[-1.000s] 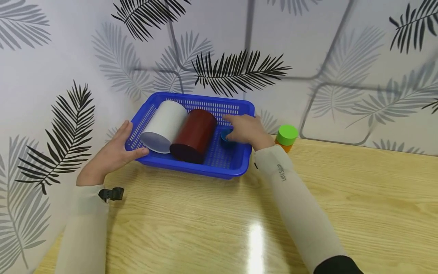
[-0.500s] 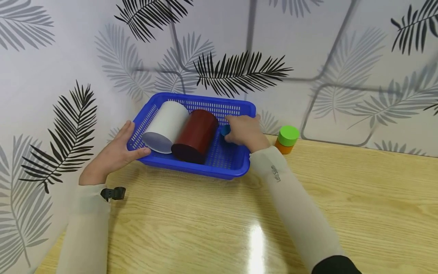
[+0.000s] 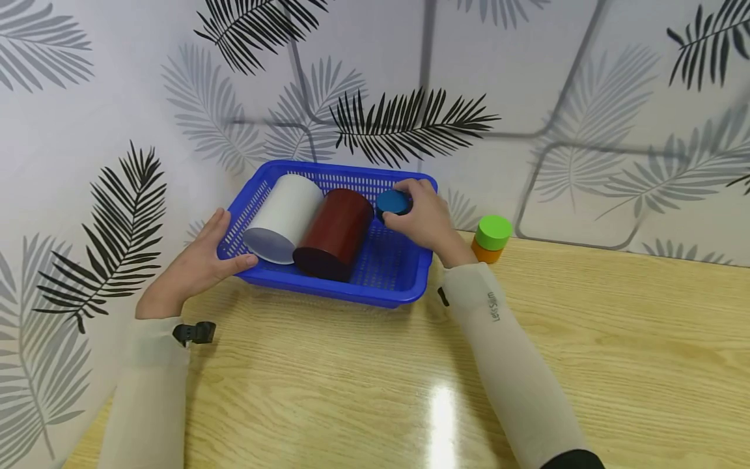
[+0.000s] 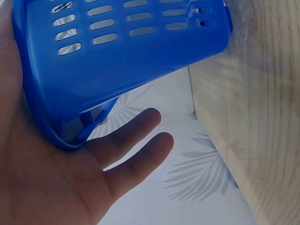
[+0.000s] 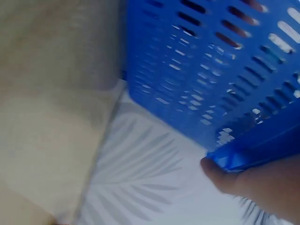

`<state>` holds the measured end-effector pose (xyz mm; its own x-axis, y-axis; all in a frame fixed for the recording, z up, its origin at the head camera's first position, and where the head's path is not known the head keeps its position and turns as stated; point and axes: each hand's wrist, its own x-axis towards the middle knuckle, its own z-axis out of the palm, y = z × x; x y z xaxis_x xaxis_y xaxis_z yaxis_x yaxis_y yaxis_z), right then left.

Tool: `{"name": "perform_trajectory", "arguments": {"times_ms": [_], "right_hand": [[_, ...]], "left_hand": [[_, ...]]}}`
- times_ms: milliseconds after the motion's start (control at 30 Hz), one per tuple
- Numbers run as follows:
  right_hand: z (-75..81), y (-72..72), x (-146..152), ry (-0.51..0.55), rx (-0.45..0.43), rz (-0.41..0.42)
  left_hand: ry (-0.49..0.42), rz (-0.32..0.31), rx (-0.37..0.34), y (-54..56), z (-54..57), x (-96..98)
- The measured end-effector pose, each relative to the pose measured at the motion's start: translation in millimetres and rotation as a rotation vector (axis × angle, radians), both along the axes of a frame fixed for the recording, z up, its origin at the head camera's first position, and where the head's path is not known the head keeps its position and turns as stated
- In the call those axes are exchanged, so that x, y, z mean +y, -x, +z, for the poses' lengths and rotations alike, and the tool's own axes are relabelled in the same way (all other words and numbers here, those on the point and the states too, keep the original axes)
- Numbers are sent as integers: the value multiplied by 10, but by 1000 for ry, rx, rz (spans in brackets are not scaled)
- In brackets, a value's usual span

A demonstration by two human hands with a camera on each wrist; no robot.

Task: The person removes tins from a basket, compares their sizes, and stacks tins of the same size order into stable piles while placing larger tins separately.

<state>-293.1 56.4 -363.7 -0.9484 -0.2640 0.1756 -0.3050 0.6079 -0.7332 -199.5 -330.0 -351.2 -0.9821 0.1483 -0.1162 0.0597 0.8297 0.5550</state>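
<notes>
A blue plastic basket [image 3: 334, 292] with slotted walls stands on the table against the patterned wall. My left hand [image 3: 196, 264] rests against its left end, thumb over the front corner; in the left wrist view the rim lies against the palm and two fingers [image 4: 136, 159] reach out nearly straight. Inside the basket's right part, my right hand [image 3: 426, 218] holds a small round blue-topped container [image 3: 392, 202] between thumb and fingers. In the right wrist view one finger [image 5: 225, 177] touches the basket's rim from outside; the container is hidden there.
A white cylinder [image 3: 285, 212] and a dark red cylinder [image 3: 335, 231] lie side by side in the basket. An orange jar with a green lid [image 3: 493, 232] stands on the wooden table [image 3: 328, 378], right of the basket near the wall.
My right hand has shifted toward the basket's back with the blue-topped container, whose top now shows more fully. The left hand and basket stay almost where they were.
</notes>
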Motion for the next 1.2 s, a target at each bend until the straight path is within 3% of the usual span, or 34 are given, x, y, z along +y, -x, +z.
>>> {"name": "perform_trajectory", "arguments": {"times_ms": [133, 233, 733, 1200], "right_hand": [[-71, -37, 78, 227, -38, 31], [-82, -56, 101, 298, -45, 52], [42, -128, 411, 378, 42, 5], [225, -212, 865, 339, 9, -118]], "left_hand": [[-1, -2, -7, -6, 2, -9], [2, -1, -14, -12, 2, -22], [13, -6, -11, -7, 16, 1], [4, -18, -16, 0, 15, 15]]}}
